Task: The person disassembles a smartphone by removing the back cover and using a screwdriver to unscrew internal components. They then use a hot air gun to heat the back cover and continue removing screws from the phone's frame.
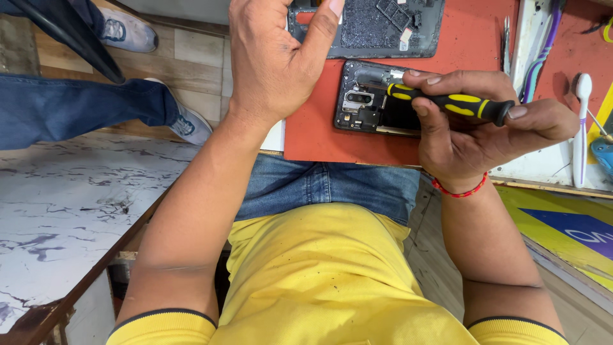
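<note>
Phone (pixel 370 102): back off, internals bare.
Right hand (pixel 485 124): fingers wrapped round screwdriver (pixel 447 102), tip at phone.
Left hand (pixel 274 57): loosely curled, holding nothing.
Left: screws.

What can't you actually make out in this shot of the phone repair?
- Screwdriver tip: too small and dark against the opened phone, head view.
- Phone's right half: hidden by the right hand.
- Back cover: cut off by the top edge, partly behind the left hand.
</note>
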